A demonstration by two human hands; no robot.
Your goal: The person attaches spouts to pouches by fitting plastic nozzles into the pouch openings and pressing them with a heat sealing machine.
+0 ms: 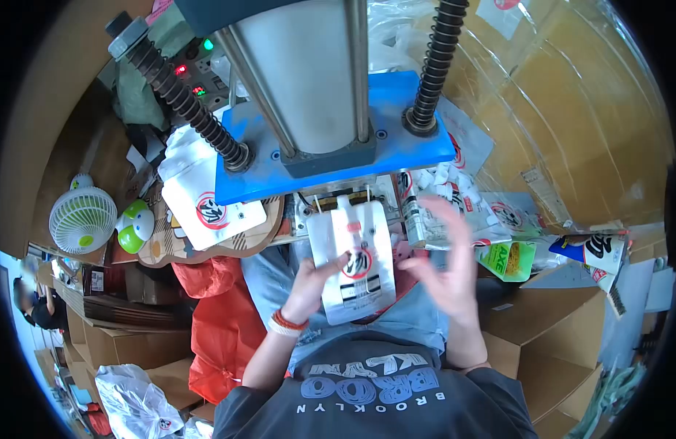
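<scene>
Pouch [369, 282] sits in the grip of the left hand [307, 291], before the press [254, 164]; the right hand [455, 274], blurred, is spread beside it, seemingly released. Work on this one looks unfinished; whether its spout [343, 201] is capped cannot be told. More pouches [213, 205] lie on the table [161, 245].

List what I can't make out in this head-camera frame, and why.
Head view throughout:
Left hand: most fingers hidden behind the white pouch.
Right hand: fingers blurred.
Pouch's fine print: too small to read.
Metal cylinder: top cut off by upper edge.
Red display: digits too small.
</scene>
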